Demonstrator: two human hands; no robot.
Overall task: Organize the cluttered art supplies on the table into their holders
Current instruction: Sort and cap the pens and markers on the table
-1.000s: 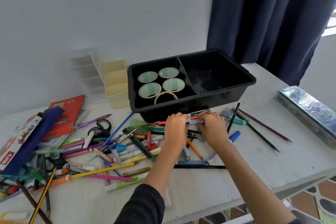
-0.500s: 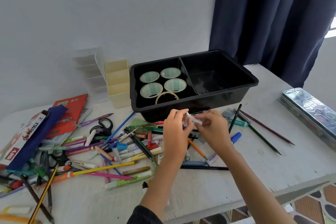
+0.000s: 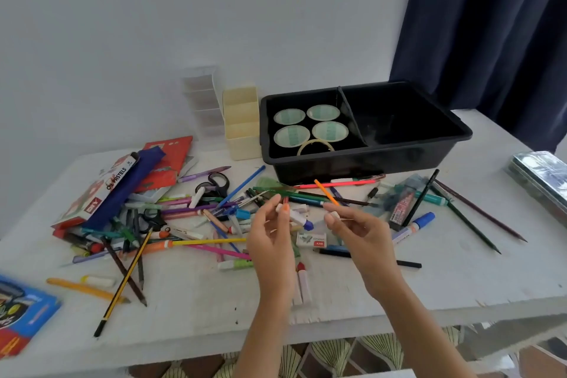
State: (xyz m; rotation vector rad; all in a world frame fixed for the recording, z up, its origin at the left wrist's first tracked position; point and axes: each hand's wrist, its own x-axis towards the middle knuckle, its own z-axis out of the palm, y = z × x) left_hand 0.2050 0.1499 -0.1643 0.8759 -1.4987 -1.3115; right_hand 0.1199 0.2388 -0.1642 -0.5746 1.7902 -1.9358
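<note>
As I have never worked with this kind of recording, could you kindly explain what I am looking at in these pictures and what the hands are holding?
There is no machine here: these are a person's two bare hands, filmed by a wide-angle camera worn on the head, looking forward and down. The white table is strewn with loose pens and pencils, with scissors and an oil pastels box on the left. At the back stands a black tray, whose left compartment holds tape rolls, and beside it a cream holder. The right hand pinches an orange pencil. The left hand pinches a small white and red piece, too small to identify. The aim is to sort the supplies into the holders.
</note>
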